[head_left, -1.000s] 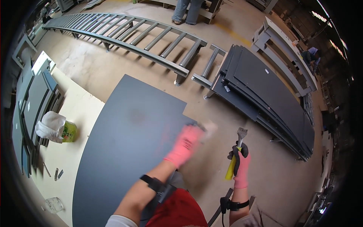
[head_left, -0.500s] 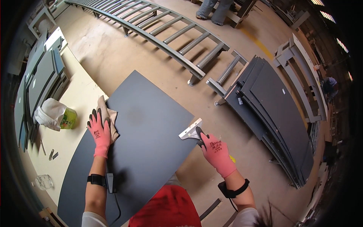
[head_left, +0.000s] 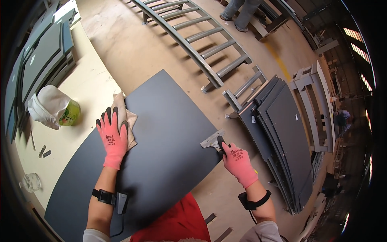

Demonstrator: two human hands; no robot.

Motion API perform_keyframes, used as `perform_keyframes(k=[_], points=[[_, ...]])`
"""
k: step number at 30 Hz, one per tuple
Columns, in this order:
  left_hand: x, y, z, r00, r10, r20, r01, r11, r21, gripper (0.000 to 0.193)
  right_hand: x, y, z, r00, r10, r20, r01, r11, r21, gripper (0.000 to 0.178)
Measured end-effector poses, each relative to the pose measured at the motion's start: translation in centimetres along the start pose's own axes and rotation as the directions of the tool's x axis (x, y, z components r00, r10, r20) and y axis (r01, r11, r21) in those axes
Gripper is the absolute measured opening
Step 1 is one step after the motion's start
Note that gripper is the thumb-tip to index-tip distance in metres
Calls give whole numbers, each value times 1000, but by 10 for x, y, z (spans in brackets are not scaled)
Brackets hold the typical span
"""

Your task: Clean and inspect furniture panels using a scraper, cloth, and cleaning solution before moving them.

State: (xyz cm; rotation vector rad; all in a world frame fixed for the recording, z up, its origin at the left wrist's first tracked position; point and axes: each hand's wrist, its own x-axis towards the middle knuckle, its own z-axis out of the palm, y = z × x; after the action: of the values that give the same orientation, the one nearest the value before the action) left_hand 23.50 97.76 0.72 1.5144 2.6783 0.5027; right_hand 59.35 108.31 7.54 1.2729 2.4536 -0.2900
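Observation:
A dark grey panel (head_left: 169, 109) with a curved edge lies flat on the cream-coloured table. My left hand (head_left: 112, 141), in a pink glove with black fingertips, rests on it near its far left edge with fingers stretched and spread. Beside and partly under those fingers is a crumpled beige cloth (head_left: 131, 127). My right hand (head_left: 238, 164), gloved alike, is closed around the handle of a wide-bladed metal scraper (head_left: 212, 139). The scraper's blade is over the panel's right corner; whether it touches the surface, I cannot tell. The handle is mostly hidden by my fingers.
On the table (head_left: 86, 76) are stacked grey panels (head_left: 48, 48), a green tub (head_left: 70, 113) with a white cloth over it, and a clear jar (head_left: 31, 182). A roller conveyor (head_left: 193, 38) runs beyond. More dark panels (head_left: 278, 133) are piled at right. A person's legs (head_left: 242, 14) show at the back.
The whole view has shifted and turned slightly. Against the panel, my left hand stays nearly in place on the cloth, and the scraper in my right hand remains at the right corner.

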Motion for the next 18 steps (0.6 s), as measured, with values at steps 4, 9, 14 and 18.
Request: perform_keyframes(k=[4, 9, 14, 18], points=[[0, 2, 1, 1000, -9, -23, 9, 1000, -15, 53, 25, -5, -14, 998, -62, 5, 62, 998, -20, 36], [2, -2, 0, 999, -23, -47, 21, 999, -38, 52, 19, -3, -19, 996, -85, -4, 85, 996, 6, 39], [-1, -3, -2, 998, -47, -39, 45, 997, -60, 53, 32, -3, -25, 990, -137, 46, 138, 990, -15, 41], [-3, -3, 0, 996, -78, -42, 70, 983, -171, 53, 99, -19, -42, 964, -264, 27, 266, 961, -71, 39]])
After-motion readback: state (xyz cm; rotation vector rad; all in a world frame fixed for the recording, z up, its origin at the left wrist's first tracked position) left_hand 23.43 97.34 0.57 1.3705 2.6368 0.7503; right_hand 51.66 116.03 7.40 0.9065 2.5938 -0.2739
